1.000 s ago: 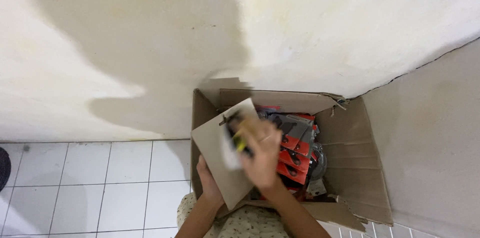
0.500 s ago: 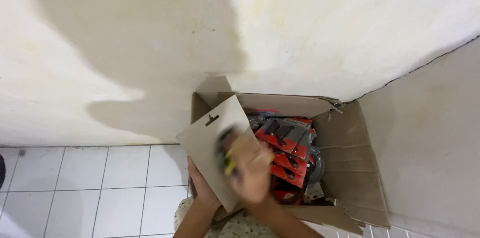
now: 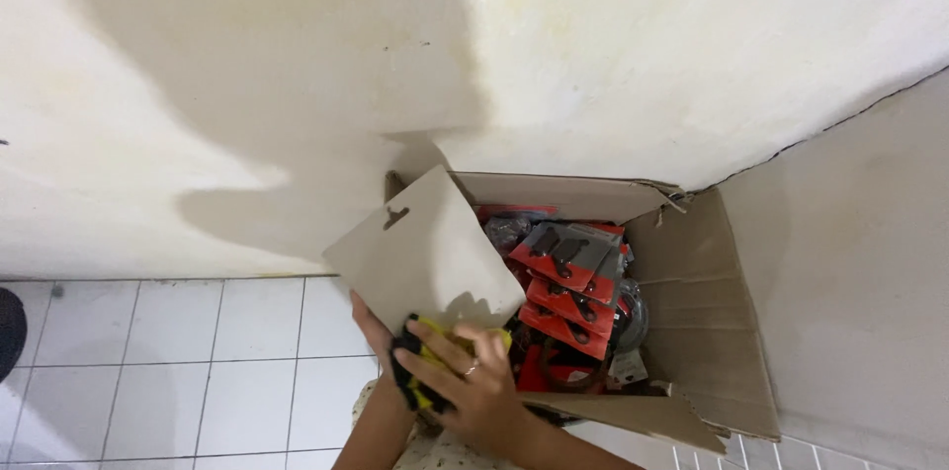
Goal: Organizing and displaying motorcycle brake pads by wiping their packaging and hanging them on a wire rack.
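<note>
Left hand [image 3: 374, 324]: mostly hidden behind the card; only the wrist and the heel of the palm show at the card's lower left edge, so how far its fingers are closed cannot be told. It appears to support the card from behind.
Right hand [image 3: 465, 376]: fingers curled over the front of the black-and-yellow item, in a closed grip; a ring shows on one finger.
Black-and-yellow item [image 3: 425, 361]: held at the lower edge of the card, in front of the box's near left corner, partly covered by the fingers.
Backing card [image 3: 420, 253]: plain grey-brown, with a hang slot near its top corner; tilted, blank side towards the camera, standing over the box's left wall.
Cardboard box [image 3: 712, 332]: open, set on the floor against the wall; flaps spread outward.
Box contents [image 3: 568, 282]: overlapping red-and-grey carded packs, stacked at a slant.
Floor [image 3: 178, 361]: white tiles to the left of the box.
Handling note: a judgement only; bracing the card firmly from behind while gripping the item close to the card should keep the thin board from bending.
</note>
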